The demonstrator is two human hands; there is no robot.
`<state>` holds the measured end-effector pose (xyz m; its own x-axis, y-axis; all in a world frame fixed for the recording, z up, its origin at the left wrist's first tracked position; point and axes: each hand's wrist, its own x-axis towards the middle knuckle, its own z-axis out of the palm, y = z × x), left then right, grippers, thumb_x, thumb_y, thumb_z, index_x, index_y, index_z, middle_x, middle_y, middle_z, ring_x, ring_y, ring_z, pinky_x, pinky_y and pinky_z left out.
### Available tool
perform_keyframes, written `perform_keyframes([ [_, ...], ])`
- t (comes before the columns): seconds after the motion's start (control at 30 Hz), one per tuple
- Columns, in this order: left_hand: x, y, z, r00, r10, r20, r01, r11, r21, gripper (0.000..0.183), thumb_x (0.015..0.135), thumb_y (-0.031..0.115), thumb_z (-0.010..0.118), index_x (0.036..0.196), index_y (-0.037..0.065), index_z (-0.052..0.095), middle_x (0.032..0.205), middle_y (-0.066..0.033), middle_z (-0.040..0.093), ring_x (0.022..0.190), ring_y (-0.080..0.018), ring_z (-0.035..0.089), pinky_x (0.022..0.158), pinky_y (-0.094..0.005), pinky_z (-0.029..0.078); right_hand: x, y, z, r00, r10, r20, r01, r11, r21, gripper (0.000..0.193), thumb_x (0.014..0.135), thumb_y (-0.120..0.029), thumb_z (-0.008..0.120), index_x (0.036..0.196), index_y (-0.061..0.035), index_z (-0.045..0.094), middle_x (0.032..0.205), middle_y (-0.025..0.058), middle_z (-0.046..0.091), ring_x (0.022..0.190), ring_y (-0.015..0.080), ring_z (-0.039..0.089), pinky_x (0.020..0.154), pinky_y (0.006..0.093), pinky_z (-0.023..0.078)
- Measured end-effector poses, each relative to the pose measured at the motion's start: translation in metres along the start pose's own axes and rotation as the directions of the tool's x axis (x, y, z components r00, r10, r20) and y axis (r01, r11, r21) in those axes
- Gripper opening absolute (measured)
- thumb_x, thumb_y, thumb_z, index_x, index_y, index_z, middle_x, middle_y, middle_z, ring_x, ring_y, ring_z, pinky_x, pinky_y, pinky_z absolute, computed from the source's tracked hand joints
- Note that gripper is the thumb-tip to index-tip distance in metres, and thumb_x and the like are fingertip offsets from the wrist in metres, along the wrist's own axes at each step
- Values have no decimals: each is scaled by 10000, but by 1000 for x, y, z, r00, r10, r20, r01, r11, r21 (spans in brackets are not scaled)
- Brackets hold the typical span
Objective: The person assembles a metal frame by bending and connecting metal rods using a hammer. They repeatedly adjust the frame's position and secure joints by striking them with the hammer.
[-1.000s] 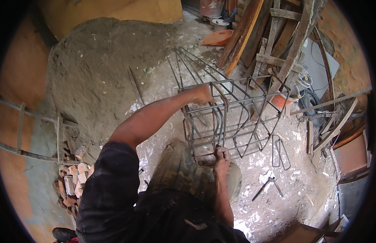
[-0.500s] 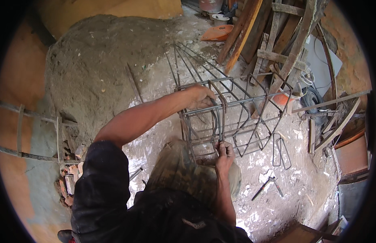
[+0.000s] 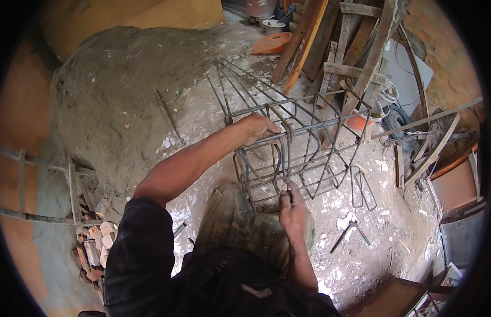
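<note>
A cage of steel rebar (image 3: 330,121) stands over my knees, with long bars running through bent rectangular stirrups. My left hand (image 3: 254,128) reaches across its upper side, fingers curled round a stirrup (image 3: 288,153) where it meets a long bar. At the near lower side of the cage is my right hand (image 3: 292,206). Its thumb and forefinger are apart, the forefinger stretched up by the stirrup's lower end; whether it touches the steel I cannot tell. A loose narrow stirrup (image 3: 354,191) lies on the floor to the right, beyond a long-handled pincer-like tool (image 3: 351,236).
A heap of sand (image 3: 113,100) fills the far left. Planks and a wooden ladder (image 3: 373,47) lean at the far right, near an orange pan (image 3: 270,44) and coiled wire (image 3: 396,120). Broken bricks (image 3: 95,245) lie at the left wall.
My right hand's forefinger and thumb have come apart from their pinch on the stirrup's lower end. My left hand keeps its hold. The whole view has shifted slightly.
</note>
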<state>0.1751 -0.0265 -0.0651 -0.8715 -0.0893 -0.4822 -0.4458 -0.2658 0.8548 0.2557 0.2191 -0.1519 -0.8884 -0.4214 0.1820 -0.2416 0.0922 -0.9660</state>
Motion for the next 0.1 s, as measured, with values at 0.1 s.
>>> perform_keyframes([
  [0.1,4,-4,-4,1000,5,10,-5,1000,-16,208,864,22,590,1063,-30,623,1050,-143,669,981,-258,654,851,-377,530,-2,0,8,967,214,139,-231,965,125,371,924,-46,480,1292,-5,508,975,151,620,891,147,552,783,260,427],
])
